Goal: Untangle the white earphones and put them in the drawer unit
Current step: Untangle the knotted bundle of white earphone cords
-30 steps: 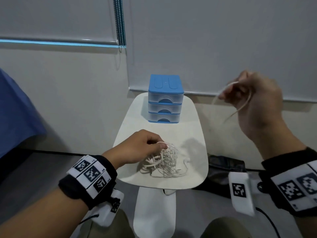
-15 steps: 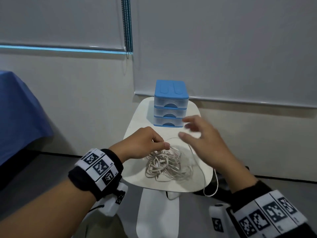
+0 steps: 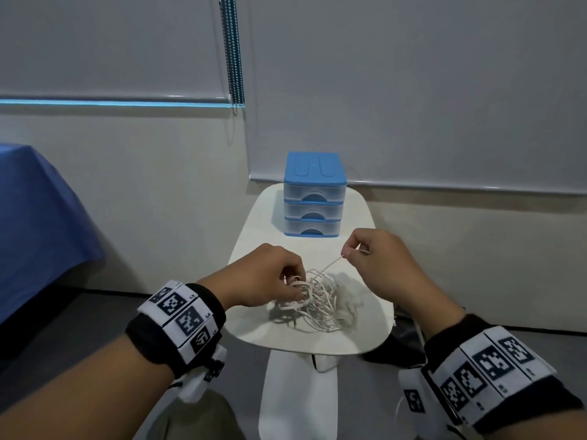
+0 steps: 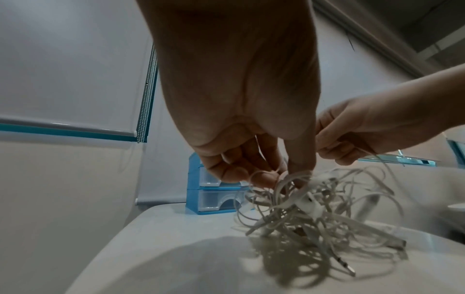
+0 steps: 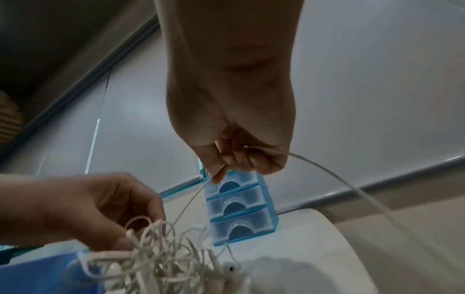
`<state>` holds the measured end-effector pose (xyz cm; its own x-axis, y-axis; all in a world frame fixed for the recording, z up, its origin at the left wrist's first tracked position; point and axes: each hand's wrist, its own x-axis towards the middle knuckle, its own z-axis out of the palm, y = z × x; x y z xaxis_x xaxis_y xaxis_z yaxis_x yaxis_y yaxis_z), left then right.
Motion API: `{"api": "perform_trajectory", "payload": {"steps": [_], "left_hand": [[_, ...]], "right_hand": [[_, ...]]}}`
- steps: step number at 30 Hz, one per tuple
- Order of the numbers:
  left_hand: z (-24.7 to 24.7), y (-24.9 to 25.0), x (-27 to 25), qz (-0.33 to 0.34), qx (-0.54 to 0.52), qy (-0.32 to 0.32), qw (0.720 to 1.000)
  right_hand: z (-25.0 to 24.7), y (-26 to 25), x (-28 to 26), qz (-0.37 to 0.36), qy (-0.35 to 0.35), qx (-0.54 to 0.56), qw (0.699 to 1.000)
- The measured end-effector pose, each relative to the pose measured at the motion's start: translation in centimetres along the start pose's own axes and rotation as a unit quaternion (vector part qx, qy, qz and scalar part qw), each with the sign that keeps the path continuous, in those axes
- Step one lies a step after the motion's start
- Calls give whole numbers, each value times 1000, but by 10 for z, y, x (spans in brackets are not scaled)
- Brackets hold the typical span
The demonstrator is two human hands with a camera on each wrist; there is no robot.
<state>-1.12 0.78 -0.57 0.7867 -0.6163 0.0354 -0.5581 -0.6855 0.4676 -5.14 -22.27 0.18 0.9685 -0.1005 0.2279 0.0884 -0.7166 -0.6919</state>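
Observation:
A tangled bundle of white earphones (image 3: 314,303) (image 4: 314,210) (image 5: 161,264) lies on the small white table (image 3: 254,236). My left hand (image 3: 279,281) (image 4: 266,175) (image 5: 100,208) pinches the bundle's left side with curled fingers. To the right and a little higher, my right hand (image 3: 352,250) (image 5: 226,169) (image 4: 334,147) pinches one strand, which runs taut down into the tangle; the loose end trails off past the table's right edge. The blue drawer unit (image 3: 314,198) (image 5: 239,208) (image 4: 214,191) with three clear drawers, all closed, stands at the table's far end.
The table stands close to a wall with roller blinds and a bead chain (image 3: 233,52). A blue cloth-covered surface (image 3: 38,223) is to the left. A dark bag (image 3: 403,341) lies on the floor under the table's right side.
My right hand came down from high on the right, passed open over the tangle, and now pinches a strand just above it. The left hand stayed on the bundle.

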Motion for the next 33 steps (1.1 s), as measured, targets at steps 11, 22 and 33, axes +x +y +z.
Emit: {"api": "perform_trajectory", "payload": {"steps": [11, 22, 33], "left_hand": [[-4, 16, 3, 79, -37, 26, 996], [10, 21, 7, 101, -10, 78, 992], [35, 16, 13, 34, -83, 191, 978]], "right_hand": [[18, 8, 4, -36, -92, 76, 992], [42, 39, -2, 53, -187, 188, 963], [37, 55, 5, 77, -271, 277, 919]]}}
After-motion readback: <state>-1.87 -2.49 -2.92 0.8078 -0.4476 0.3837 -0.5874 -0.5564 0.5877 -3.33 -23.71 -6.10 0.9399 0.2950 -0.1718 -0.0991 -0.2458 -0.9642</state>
